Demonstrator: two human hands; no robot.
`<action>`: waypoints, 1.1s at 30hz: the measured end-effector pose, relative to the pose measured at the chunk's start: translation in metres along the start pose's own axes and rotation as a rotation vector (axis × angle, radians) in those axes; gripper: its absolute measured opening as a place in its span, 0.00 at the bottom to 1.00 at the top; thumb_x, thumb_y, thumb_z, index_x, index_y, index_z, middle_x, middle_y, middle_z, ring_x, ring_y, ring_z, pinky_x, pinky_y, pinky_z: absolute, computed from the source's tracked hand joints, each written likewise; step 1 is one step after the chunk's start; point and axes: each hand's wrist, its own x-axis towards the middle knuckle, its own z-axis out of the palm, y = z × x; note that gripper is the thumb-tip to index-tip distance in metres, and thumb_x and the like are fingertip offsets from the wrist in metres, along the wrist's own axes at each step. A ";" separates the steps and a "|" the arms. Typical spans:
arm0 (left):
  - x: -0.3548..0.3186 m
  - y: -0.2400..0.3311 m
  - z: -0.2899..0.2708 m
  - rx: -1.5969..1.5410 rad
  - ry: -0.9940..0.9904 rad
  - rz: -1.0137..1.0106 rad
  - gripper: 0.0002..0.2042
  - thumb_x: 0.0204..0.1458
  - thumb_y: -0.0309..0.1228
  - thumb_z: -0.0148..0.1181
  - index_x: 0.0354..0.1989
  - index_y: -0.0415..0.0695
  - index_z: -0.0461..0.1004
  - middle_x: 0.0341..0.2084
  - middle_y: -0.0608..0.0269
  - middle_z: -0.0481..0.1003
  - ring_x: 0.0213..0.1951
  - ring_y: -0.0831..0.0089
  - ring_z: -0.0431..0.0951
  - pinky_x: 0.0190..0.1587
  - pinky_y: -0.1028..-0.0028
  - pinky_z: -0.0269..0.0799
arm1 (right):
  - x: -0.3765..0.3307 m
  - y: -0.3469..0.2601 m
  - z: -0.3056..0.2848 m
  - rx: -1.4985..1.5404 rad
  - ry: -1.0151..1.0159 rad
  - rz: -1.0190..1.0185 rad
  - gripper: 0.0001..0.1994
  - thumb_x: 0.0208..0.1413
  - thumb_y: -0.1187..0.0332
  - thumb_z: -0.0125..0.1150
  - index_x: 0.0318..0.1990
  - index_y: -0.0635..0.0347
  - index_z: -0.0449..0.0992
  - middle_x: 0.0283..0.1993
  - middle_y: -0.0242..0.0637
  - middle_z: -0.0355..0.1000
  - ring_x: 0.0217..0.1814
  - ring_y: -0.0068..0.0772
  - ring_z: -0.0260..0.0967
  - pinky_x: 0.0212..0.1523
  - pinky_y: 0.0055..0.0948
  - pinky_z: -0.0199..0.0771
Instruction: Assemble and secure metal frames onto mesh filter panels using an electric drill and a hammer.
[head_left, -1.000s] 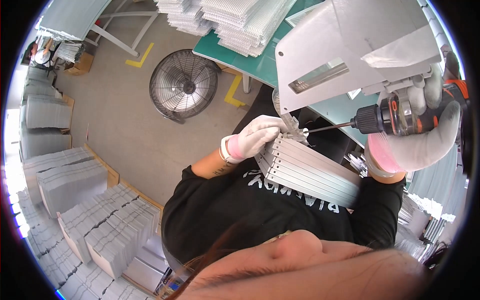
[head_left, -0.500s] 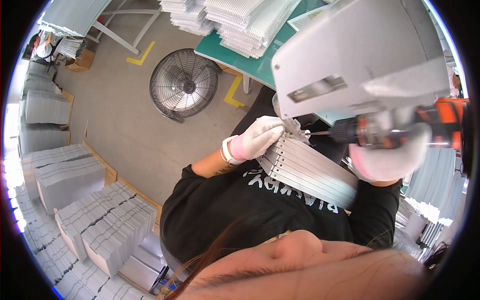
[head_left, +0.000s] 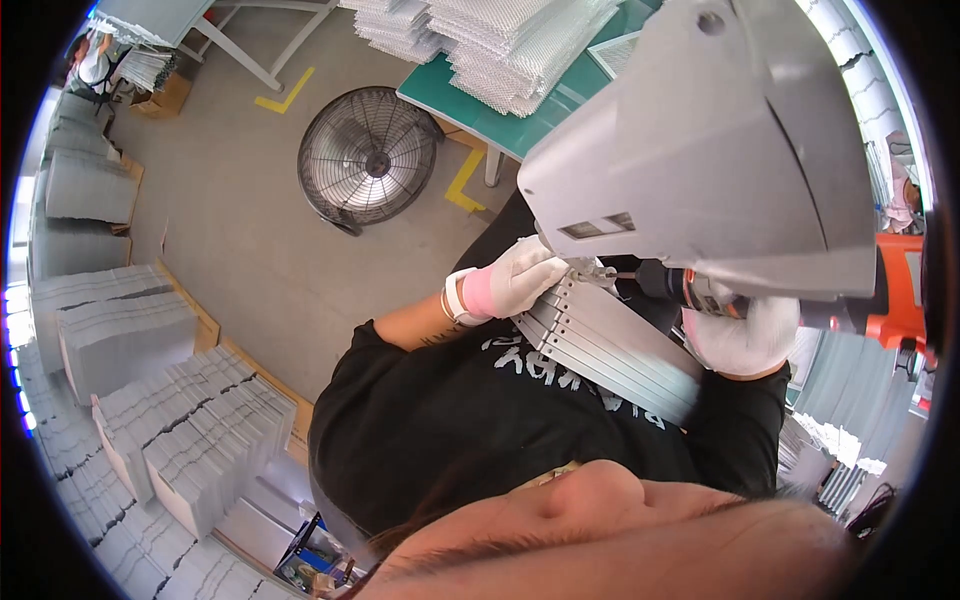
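A white glove with a pink cuff covers my left hand [head_left: 522,278], whose fingers are closed at the far left corner of a stack of silver metal strips [head_left: 610,350]. The stack lies against my black shirt, with small holes along its end. My right hand [head_left: 745,335], also gloved, is wrapped around an orange and black power drill [head_left: 900,300]. The drill's bit points left at the stack's corner, close to my left fingers. Small shiny pieces [head_left: 597,272] sit there, too small to tell their kind. A large grey housing [head_left: 700,150] hides much of the drill.
Silvery mesh sheets [head_left: 510,50] are piled on a green table [head_left: 470,112] ahead. A round floor fan [head_left: 377,163] stands left of the table. Stacks of grey panels [head_left: 200,430] line the left side. Another person [head_left: 95,65] is at the far left.
The drill has moved left, its chuck now closer to the stack's corner. The grey housing has shifted and covers more of the drill. My left hand stays at the corner.
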 end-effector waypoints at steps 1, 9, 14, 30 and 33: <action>-0.005 -0.003 0.007 -0.227 0.051 -0.157 0.17 0.64 0.26 0.41 0.55 0.33 0.72 0.50 0.50 0.76 0.48 0.57 0.76 0.54 0.65 0.68 | 0.001 -0.001 -0.001 -0.222 -0.098 -0.124 0.03 0.48 0.79 0.58 0.30 0.63 0.75 0.25 0.30 0.66 0.26 0.24 0.62 0.32 0.22 0.64; -0.008 -0.006 0.006 -0.321 0.034 -0.218 0.18 0.64 0.29 0.41 0.55 0.33 0.72 0.49 0.49 0.76 0.47 0.57 0.76 0.53 0.64 0.68 | 0.008 -0.005 -0.016 -1.609 -0.597 -0.824 0.09 0.39 0.86 0.59 0.29 0.63 0.75 0.21 0.25 0.58 0.24 0.23 0.57 0.29 0.22 0.60; -0.010 -0.002 0.001 -0.392 -0.049 -0.327 0.18 0.64 0.31 0.40 0.52 0.32 0.74 0.49 0.48 0.77 0.50 0.56 0.77 0.56 0.65 0.68 | 0.011 -0.005 0.003 -0.936 -0.621 -0.767 0.12 0.50 0.78 0.55 0.44 0.63 0.66 0.26 0.29 0.63 0.24 0.23 0.60 0.24 0.22 0.61; 0.017 -0.009 -0.020 -0.764 -0.298 -0.150 0.09 0.62 0.28 0.48 0.44 0.42 0.74 0.57 0.48 0.66 0.56 0.63 0.69 0.61 0.63 0.62 | 0.024 -0.056 0.029 0.016 -0.579 -0.796 0.22 0.64 0.60 0.47 0.52 0.76 0.68 0.28 0.29 0.68 0.29 0.19 0.68 0.34 0.27 0.72; 0.021 -0.003 -0.028 -0.640 -0.336 -0.213 0.08 0.63 0.27 0.47 0.42 0.41 0.73 0.55 0.50 0.68 0.53 0.66 0.71 0.59 0.65 0.64 | 0.023 -0.057 0.029 0.034 -0.597 -0.783 0.22 0.65 0.60 0.45 0.53 0.77 0.67 0.28 0.29 0.68 0.29 0.20 0.68 0.36 0.26 0.73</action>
